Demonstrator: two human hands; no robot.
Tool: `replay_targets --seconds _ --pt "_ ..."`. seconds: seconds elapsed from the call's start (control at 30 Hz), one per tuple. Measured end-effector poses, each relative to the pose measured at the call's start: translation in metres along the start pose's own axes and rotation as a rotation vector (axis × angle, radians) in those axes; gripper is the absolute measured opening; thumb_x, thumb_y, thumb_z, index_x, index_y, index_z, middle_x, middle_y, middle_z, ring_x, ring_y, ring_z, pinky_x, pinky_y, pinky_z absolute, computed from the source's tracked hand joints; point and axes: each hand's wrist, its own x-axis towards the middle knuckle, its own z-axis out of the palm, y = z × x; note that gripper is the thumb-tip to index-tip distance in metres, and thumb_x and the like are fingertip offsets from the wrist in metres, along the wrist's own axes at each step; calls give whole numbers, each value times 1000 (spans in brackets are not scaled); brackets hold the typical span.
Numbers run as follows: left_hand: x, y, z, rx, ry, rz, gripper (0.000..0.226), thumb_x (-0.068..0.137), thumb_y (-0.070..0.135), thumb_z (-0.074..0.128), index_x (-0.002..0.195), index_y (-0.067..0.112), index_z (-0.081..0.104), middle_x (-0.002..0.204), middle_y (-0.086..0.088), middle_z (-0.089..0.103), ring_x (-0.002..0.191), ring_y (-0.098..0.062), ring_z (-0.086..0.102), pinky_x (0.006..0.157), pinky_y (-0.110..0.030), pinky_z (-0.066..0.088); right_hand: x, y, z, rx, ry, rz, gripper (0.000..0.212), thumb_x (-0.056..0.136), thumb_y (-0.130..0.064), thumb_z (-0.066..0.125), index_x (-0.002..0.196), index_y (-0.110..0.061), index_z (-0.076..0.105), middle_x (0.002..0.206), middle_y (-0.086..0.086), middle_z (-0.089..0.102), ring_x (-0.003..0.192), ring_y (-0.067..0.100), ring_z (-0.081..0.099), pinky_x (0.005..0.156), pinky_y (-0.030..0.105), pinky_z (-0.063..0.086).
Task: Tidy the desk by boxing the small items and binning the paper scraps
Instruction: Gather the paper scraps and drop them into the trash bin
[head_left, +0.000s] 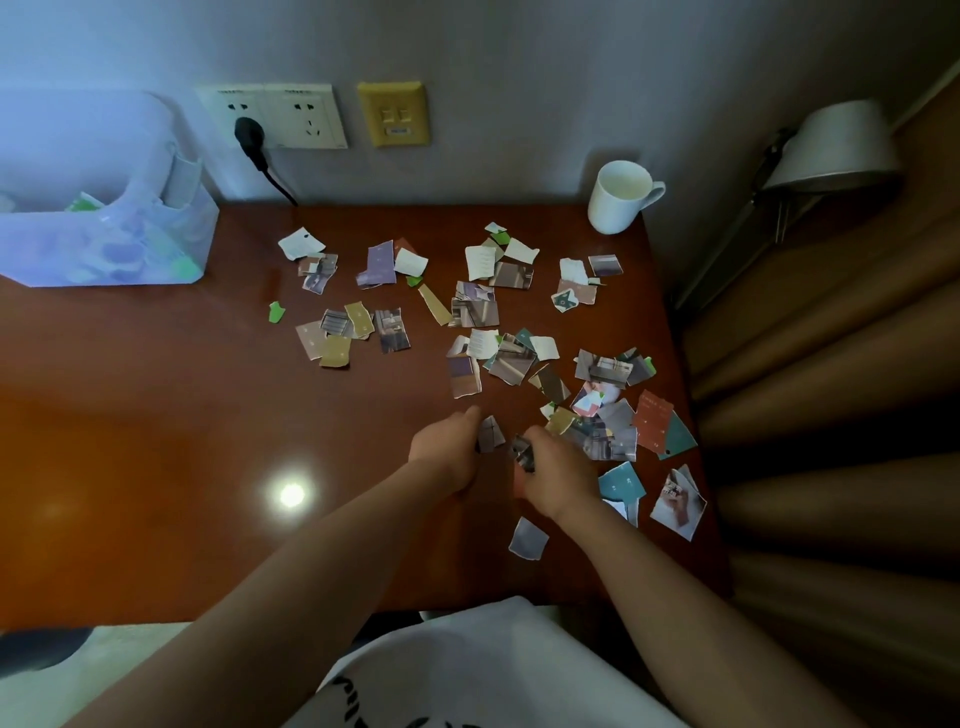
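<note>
Several torn paper scraps lie scattered over the right half of the brown desk. My left hand rests near the desk's middle front and pinches a greyish scrap that stands up from the surface. My right hand is just to its right, with fingers curled round a small bunch of dark scraps. A translucent plastic box with small items inside stands at the back left of the desk.
A white mug stands at the back right corner. Wall sockets with a black plug sit above the desk. A lamp and brown curtain are to the right. One loose scrap lies under my right wrist.
</note>
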Motion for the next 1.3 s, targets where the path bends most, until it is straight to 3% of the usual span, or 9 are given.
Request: replay_targets --seconds 0.17,0.33,0.5,0.63,0.77,0.93,1.3 --pt "-11 -7 -1 -141 38 -53 22 94 25 51 115 18 51 119 -9 57 104 -29 58 82 -42 50 -2 0 2 -59 26 -26 32 91 -23 63 122 -22 53 116 1 61 112 23 55 85 34 53" --pt "-21 -18 -5 -258 106 -114 17 96 29 50 110 20 50 115 -5 60 98 -28 61 78 -41 51 1 -3 0 -28 27 -39 30 93 -21 57 122 -21 50 117 2 60 108 24 58 74 31 49" --pt "-31 -29 -5 -253 68 -170 20 96 28 51 111 16 50 119 -7 58 102 -26 58 79 -40 50 3 -11 -5 96 36 -26 35 91 -21 60 124 -20 50 122 2 56 111 23 56 80 32 50" --pt "-41 -32 2 -197 14 -190 25 95 29 53 112 11 47 124 -12 46 102 -34 57 81 -43 49 -2 -11 1 78 1 -6 38 87 -20 64 123 -20 52 126 3 46 108 24 55 78 31 51" --pt "-49 -29 11 -153 23 -152 23 92 24 56 102 10 41 121 -12 37 90 -37 56 69 -43 44 -12 -7 11 48 -53 57 43 86 -17 69 125 -22 50 135 3 36 113 27 56 89 34 55" --pt "-52 -24 18 -60 92 -142 20 90 12 56 105 12 43 118 -11 41 92 -35 56 64 -39 37 -17 -7 17 21 -45 50 42 88 -18 67 127 -20 50 132 5 49 118 25 54 94 34 52" --pt "-48 -20 14 -61 59 -188 29 91 22 58 115 11 44 118 -13 47 102 -36 58 69 -38 39 -20 -10 17 13 -44 67 41 90 -18 65 128 -19 52 131 6 51 116 28 56 89 34 52"
